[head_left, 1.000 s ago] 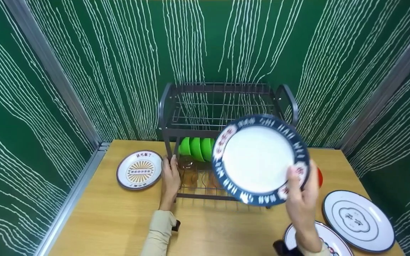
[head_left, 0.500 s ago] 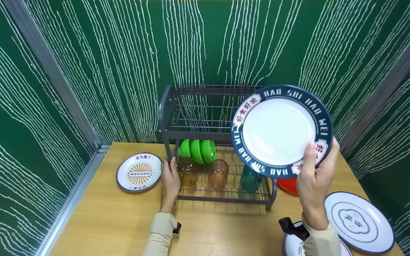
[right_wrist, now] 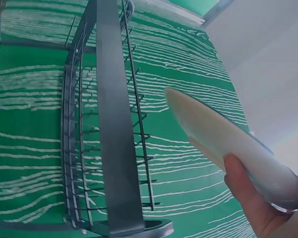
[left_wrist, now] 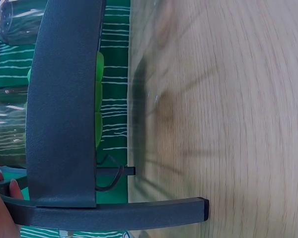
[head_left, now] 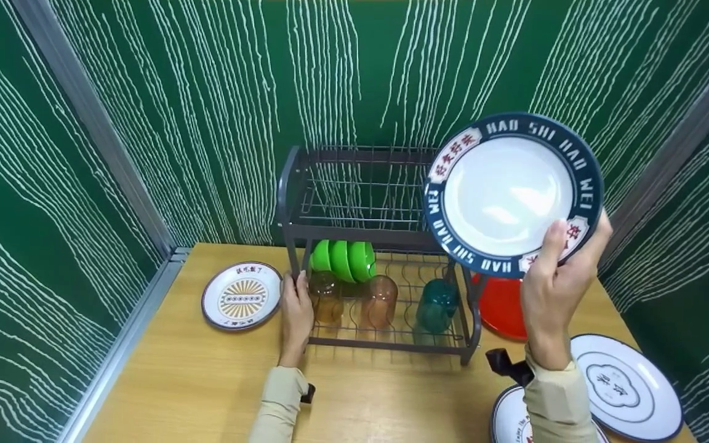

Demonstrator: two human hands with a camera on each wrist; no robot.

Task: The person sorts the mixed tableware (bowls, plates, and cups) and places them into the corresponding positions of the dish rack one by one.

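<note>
My right hand holds a white plate by its lower right edge, thumb on its face. The plate has a dark blue lettered rim and is raised, tilted, in front of the upper right of a dark two-tier dish rack. In the right wrist view the plate shows edge-on, beside the upper tier. My left hand grips the rack's left side post; in the left wrist view its fingertips curl round the frame. Green bowls and amber, pink and teal glasses sit on the lower tier.
A patterned plate lies left of the rack. To the right are a red plate, a large white plate and another plate partly under my right forearm. Green walls stand behind and at both sides.
My right hand has lifted the blue-rimmed plate up and to the right, uncovering the teal glass and more of the lower tier. My left hand stays on the rack post.
</note>
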